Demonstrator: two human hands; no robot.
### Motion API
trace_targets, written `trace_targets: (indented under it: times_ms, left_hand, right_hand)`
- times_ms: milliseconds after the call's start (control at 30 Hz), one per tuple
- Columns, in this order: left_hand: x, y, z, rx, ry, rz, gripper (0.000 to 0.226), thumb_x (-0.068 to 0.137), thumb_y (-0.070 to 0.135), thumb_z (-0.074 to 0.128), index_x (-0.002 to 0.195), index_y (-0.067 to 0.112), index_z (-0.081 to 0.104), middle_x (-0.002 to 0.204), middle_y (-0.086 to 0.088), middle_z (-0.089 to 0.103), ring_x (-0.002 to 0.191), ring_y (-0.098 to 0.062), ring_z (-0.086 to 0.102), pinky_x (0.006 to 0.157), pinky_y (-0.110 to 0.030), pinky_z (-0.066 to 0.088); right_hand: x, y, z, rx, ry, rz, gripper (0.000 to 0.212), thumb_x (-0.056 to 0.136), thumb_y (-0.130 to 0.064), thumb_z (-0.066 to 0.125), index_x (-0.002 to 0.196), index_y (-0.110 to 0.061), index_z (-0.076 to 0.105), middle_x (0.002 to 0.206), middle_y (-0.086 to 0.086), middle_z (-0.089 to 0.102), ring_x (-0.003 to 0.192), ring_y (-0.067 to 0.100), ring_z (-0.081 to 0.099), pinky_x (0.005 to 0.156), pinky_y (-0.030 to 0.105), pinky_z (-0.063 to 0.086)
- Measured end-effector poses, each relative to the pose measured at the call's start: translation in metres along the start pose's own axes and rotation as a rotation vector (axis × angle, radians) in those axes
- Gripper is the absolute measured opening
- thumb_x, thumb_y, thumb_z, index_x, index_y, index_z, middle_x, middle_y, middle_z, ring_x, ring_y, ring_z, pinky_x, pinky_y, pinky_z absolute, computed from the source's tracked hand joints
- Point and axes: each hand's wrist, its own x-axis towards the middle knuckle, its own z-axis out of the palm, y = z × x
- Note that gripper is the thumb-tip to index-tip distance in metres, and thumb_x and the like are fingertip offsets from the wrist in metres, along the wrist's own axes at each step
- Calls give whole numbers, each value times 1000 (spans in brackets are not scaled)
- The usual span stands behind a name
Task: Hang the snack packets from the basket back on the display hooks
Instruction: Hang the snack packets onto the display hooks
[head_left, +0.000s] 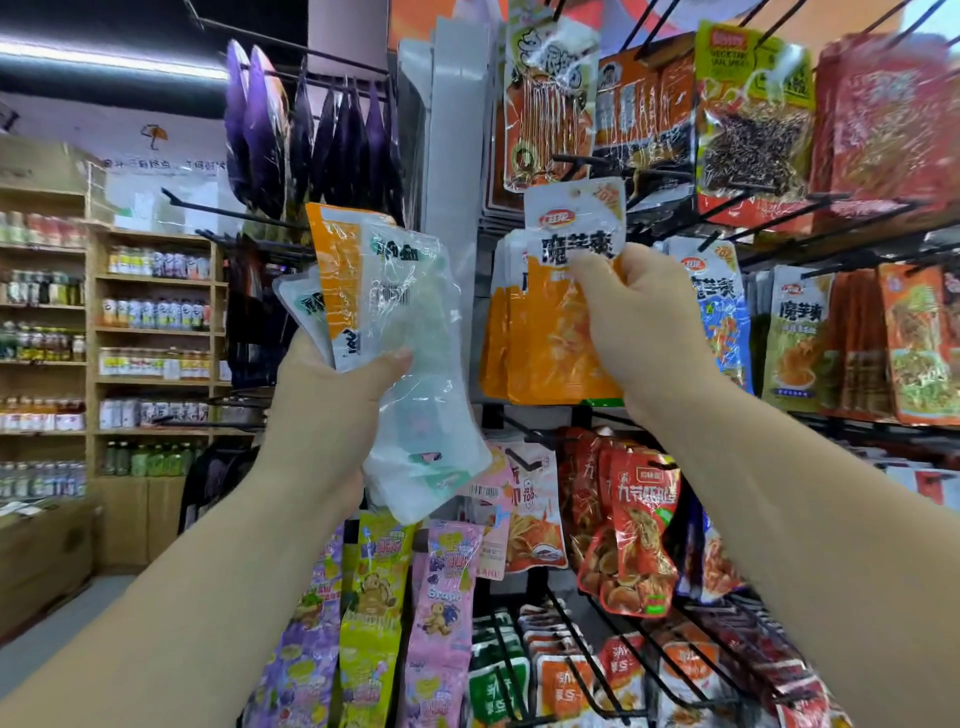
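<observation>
Right hand (644, 322): fingers pinch orange-white packet (574, 218), held up just below hook (571, 161). Left hand (322, 410): fingers curled round bundle of packets (384, 291), left of hook.

- The left hand (332, 400), raised, grips a fanned bunch of glossy plastic packets (384, 312), thumb in front.
- The right hand (644, 322), raised, pinches a white-topped orange packet (571, 223).

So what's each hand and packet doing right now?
Left hand: gripping a bunch of packets, fanned out, not hung.
Right hand: pinching one orange-and-white packet, held upright.
Orange packets behind it: hanging up.
Red packets below: hanging up.
</observation>
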Motion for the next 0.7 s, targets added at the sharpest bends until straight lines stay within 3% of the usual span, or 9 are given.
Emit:
trace_targets:
  times_ms: [133, 400, 500, 567, 700]
  left_hand:
    - [0, -2, 4, -12, -6, -7, 48, 95, -4, 68, 135, 21, 60, 115, 2, 79, 100, -21, 77, 68, -32, 63]
    - [3, -3, 5, 16, -14, 32, 49, 95, -3, 68, 136, 24, 59, 118, 3, 78, 103, -20, 77, 77, -37, 65]
    - [3, -3, 5, 24, -14, 43, 51, 95, -2, 68, 137, 24, 57, 120, 3, 77, 105, -20, 76, 79, -38, 64]
    - [2, -3, 6, 30, -16, 49, 52, 95, -3, 68, 138, 23, 57, 122, 2, 76, 108, -22, 75, 84, -41, 63]
    - [1, -2, 7, 34, -12, 48, 50, 95, -3, 68, 137, 23, 57, 121, 1, 77, 107, -23, 76, 87, -46, 63]
  right_hand:
    - [12, 1, 3, 63, -16, 166, 56, 98, -55, 61, 62, -23, 31, 57, 0, 30, 53, 19, 32, 57, 36, 31]
    - [24, -8, 5, 158, -28, 207, 50, 92, -52, 67, 60, -22, 43, 73, 14, 39, 66, 28, 40, 63, 42, 39]
    - [28, -9, 6, 85, -25, 139, 25, 99, -39, 66, 85, -18, 65, 82, 6, 67, 70, 24, 62, 65, 38, 53]
    - [30, -12, 6, 77, -28, 136, 18, 99, -34, 66, 97, -17, 68, 91, 11, 73, 78, 27, 68, 69, 46, 59]
    - [32, -13, 7, 85, -11, 175, 37, 94, -29, 65, 109, 4, 63, 79, 11, 51, 72, 23, 47, 64, 41, 39]
